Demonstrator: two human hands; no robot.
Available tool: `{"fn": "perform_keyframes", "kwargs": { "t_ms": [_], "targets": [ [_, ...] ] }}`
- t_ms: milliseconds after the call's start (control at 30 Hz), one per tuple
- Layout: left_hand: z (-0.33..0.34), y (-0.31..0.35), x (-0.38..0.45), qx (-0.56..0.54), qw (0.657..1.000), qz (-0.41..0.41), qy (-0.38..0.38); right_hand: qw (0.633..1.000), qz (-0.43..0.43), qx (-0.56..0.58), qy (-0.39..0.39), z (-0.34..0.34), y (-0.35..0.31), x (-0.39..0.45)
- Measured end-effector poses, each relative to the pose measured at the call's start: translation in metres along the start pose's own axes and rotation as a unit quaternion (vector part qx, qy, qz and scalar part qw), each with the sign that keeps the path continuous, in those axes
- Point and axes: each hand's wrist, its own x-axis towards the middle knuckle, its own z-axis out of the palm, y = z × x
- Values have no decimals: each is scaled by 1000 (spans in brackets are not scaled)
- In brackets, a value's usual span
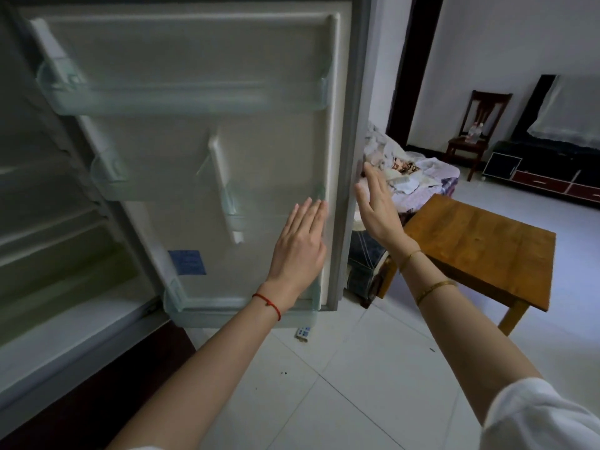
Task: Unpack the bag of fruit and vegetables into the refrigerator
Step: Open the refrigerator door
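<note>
- The refrigerator door (194, 157) stands wide open, and its inside face looks at the camera.
- The left hand (300, 245) is open with straight fingers. It lies flat on the inside of the door, near the door's right edge and low down.
- The right hand (378, 209) is open too, fingers straight. It is just past the door's outer edge, on the other side, with its fingertips at that edge. I cannot tell if it is touching.
- The door's edge runs up between the two hands.
- The refrigerator (48, 222) itself is on the left. Its shelves look bare, but that part is dim and blurry.
- The door has clear racks: one long one near the top edge (181, 99), smaller ones in the middle, and one along the bottom edge.
- A blue sticker (187, 262) sits low on the door.
- To the right of the door is a wooden table (480, 245). Its near corner is close to the right arm.
- Behind the table is a bed or couch with a heap of cloth (412, 177).
- The floor (357, 368) has white tiles, with open room below the arms.
- A dark wooden chair (477, 131) stands by the far wall, well apart.
- The bag of fruit and vegetables is not seen.
</note>
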Motion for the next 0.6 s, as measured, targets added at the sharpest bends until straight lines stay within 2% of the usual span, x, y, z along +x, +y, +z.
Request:
{"fn": "perform_keyframes", "kwargs": {
  "t_ms": [300,600],
  "targets": [
    [-16,14,-23,2,995,-96,14,996,-67,-7,-63,-14,8,-29],
    [-72,22,-125,34,971,-237,17,975,-191,12,-116,-7,-29,-93]
  ]
}}
